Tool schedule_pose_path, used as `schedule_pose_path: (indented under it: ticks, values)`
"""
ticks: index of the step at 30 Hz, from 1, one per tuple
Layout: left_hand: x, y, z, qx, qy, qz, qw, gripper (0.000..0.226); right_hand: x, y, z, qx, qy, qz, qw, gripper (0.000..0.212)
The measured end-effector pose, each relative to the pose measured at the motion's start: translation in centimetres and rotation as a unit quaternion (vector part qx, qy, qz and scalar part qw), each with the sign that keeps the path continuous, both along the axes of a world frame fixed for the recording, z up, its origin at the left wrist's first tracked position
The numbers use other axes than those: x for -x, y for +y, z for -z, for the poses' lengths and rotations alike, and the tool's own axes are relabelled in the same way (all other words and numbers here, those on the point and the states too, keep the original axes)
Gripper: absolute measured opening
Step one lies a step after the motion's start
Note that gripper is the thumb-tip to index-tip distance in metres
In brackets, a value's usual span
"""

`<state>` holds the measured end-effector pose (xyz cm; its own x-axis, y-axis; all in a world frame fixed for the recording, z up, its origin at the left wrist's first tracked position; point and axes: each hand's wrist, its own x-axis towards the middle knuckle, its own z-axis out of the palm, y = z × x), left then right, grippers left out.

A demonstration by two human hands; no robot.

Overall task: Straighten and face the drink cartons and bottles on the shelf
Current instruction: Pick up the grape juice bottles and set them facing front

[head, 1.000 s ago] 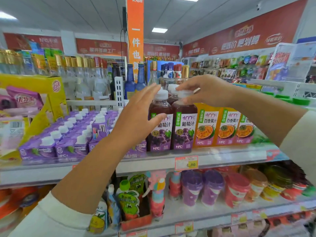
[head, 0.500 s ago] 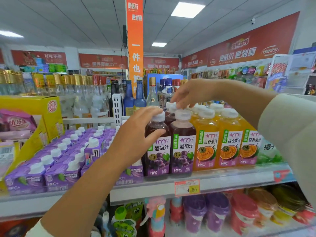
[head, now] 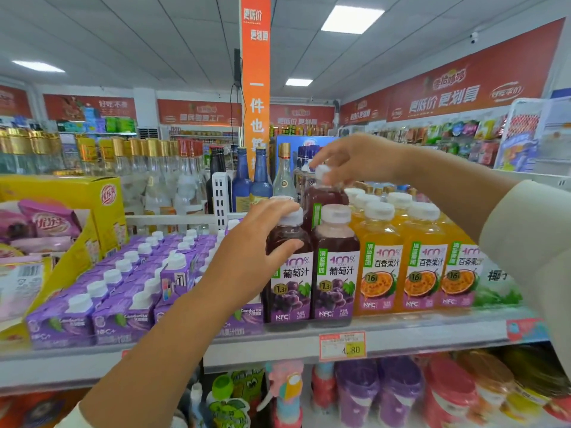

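The left grip (head: 256, 251) is being kept curled round the cap and shoulder of the front grape bottle (head: 289, 291), which is being stood at the shelf edge just up and left of the price tag (head: 342, 345). The right grip (head: 355, 159) is being closed in a fingertip pinch on the white cap of a rear grape bottle (head: 323, 196), held high above the tag. Its base is being hidden, so whether it is being lifted clear cannot be told.

The second grape bottle (head: 335, 267), directly above the tag, and the orange juice bottles (head: 381, 267) to the tag's upper right are already being shown label-forward in an even line. The grape column is judged to be in hand, while the purple cartons (head: 123, 307), far left of the tag, are probably being left for later.

All of these are being carried by the shelf (head: 432, 335). Below the tag cups (head: 401, 393) are being displayed, and high above it an orange banner (head: 255, 88) is being hung under ceiling lights.
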<state>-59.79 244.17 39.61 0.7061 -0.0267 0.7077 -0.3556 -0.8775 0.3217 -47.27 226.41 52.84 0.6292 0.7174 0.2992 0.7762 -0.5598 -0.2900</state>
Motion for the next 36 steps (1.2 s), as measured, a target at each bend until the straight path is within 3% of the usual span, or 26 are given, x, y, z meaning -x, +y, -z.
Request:
schedule_pose_path:
  ticks: [5, 11, 17, 20, 23, 27, 31, 36]
  values:
    - [0.3, -0.2, -0.4, 0.022, 0.016, 0.003, 1.000, 0.050, 2.9, -2.2, -3.0, -0.162, -0.072, 0.002, 0.984, 0.029]
    - [0.7, -1.2, -1.6, 0.011, 0.025, -0.028, 0.999, 0.059, 6.3, -4.9, -5.2, -0.327, -0.130, 0.000, 0.936, 0.028]
    - [3.0, -5.0, -2.0, 0.032, -0.048, -0.016, 0.998, 0.084, 9.7, -8.3, -5.2, -0.349, -0.121, 0.007, 0.929, 0.029]
    - [4.6, -7.6, -0.7, 0.095, -0.004, 0.051, 0.994, 0.090, 11.3, -9.7, -2.8, -0.337, -0.081, 0.010, 0.938, 0.021]
    - [5.9, -9.6, 1.9, 0.204, 0.086, 0.159, 0.962, 0.094, 12.4, -10.7, 0.2, -0.343, -0.035, 0.017, 0.939, 0.012]
    - [6.8, -10.9, 5.5, 0.360, 0.177, 0.241, 0.884, 0.089, 13.8, -12.0, 4.4, -0.346, 0.035, 0.031, 0.937, 0.010]
    - [8.2, -12.3, 9.0, 0.390, 0.272, 0.280, 0.834, 0.050, 14.8, -13.5, 9.1, -0.358, 0.113, 0.054, 0.925, 0.009]
    - [9.4, -13.9, 13.7, 0.451, 0.298, 0.268, 0.797, 0.053, 15.9, -15.0, 14.5, -0.406, 0.191, 0.077, 0.890, 0.011]
